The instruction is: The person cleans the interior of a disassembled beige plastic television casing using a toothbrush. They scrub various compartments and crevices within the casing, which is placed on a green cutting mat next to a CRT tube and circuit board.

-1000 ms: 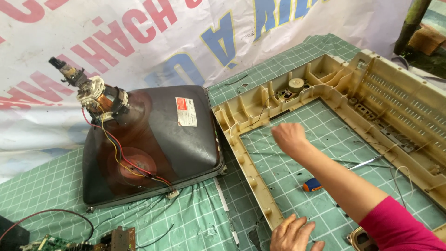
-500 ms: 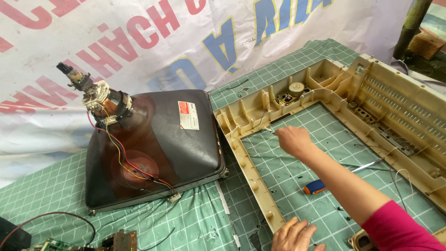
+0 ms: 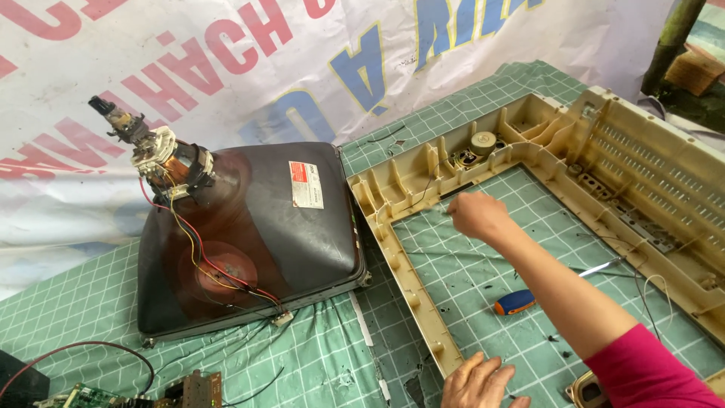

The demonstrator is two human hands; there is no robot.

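Right now the right hand (image 3: pixel 477 215) is reached out over the green grid mat (image 3: pixel 491 279) inside the beige TV front frame (image 3: pixel 408 279), fingers curled into a loose fist w/ fingertips pinched together at the frame's far inner edge; what's pinched is too small to tell, maybe a thin wire. Just beyond it, a small round speaker (image 3: pixel 480 143) sits in the frame's far rail. Left hand (image 3: pixel 477 383) is flat, fingers spread, pressing down at the frame's near-left corner, right at the bottom edge of view.

Frame lies face down, open rectangle in the middle; its left rail runs near-to-far between the hands and the CRT tube (image 3: pixel 249 242). Tube sits left of the frame, glass face down, neck w/ copper yoke (image 3: pixel 162 162) sticking up far-left; its right edge is just beside the frame's far-left corner, narrow gap only.

Open room: most of the mat inside the frame is bare. A screwdriver w/ orange-blue handle (image 3: pixel 515 302) lies there, partly under the right forearm, shaft pointing right. Frame's right side rises as a slotted wall (image 3: pixel 657 181), closing that side.

Near-left on the bench: a circuit board (image 3: pixel 98 394) and a red cable (image 3: pixel 83 349), well apart from both hands. A white banner w/ big letters hangs along the far side.
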